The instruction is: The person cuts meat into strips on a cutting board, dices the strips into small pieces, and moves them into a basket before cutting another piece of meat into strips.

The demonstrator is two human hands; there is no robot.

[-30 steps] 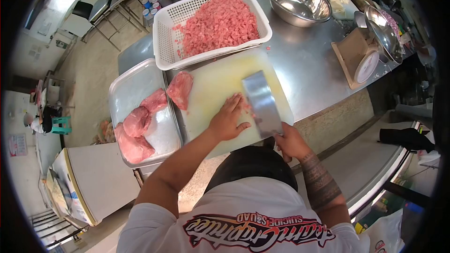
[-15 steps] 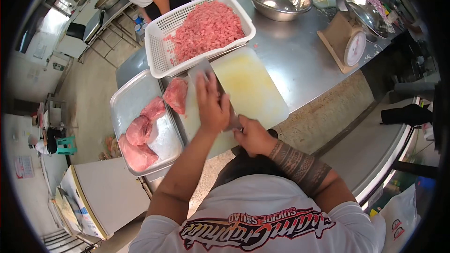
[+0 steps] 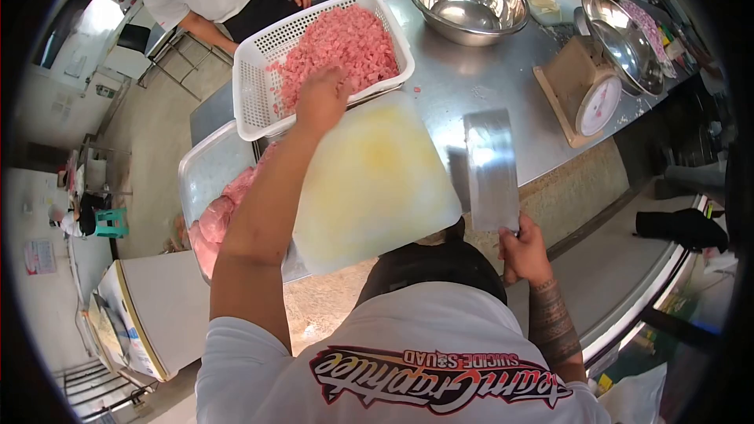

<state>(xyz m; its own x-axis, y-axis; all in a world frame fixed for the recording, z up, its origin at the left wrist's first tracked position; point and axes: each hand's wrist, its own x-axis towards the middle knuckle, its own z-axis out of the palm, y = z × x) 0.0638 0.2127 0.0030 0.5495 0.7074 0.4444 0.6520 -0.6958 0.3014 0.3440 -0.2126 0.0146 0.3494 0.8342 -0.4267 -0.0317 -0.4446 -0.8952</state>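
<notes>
Left hand [image 3: 320,100] moved off the cutting board [image 3: 377,180] to the basket [image 3: 259,71] of diced meat [image 3: 338,43] at 11 o'clock, grip unclear; right hand [image 3: 525,251] clamps cleaver [image 3: 491,169] at 3 o'clock.

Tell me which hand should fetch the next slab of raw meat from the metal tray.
Left. The left hand hovers empty over the white plastic basket, next to the metal tray holding the pink raw meat slabs. The right hand grips the broad steel cleaver, off the board's far side.
</notes>
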